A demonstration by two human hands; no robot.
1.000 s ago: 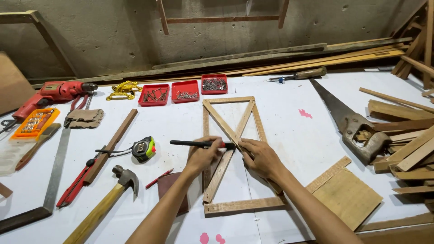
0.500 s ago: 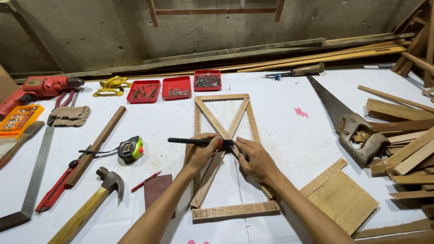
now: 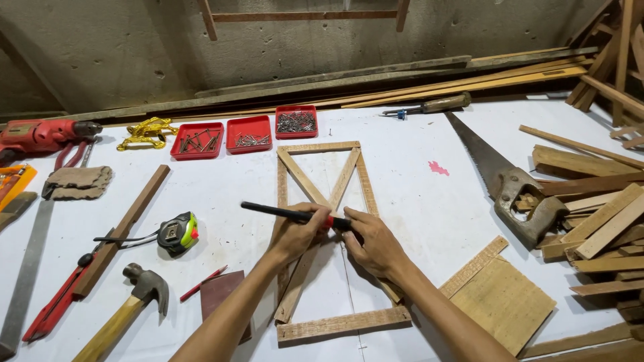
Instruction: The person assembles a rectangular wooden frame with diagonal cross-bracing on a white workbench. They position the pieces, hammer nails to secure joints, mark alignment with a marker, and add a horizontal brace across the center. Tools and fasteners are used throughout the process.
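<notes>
We grasp the black marker (image 3: 288,214) in our left hand (image 3: 295,236), its long axis running left-right over the crossed slats of the wooden frame (image 3: 322,201) on the surface (image 3: 416,201), while our right hand (image 3: 376,245) presses flat beside its red end.

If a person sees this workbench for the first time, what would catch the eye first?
In the middle, the left hand and right hand meet over a wooden frame with crossed slats, the left holding a black rod-like tool. Behind it stand three red trays of nails and screws. A handsaw lies to the right, a hammer at the front left.
</notes>
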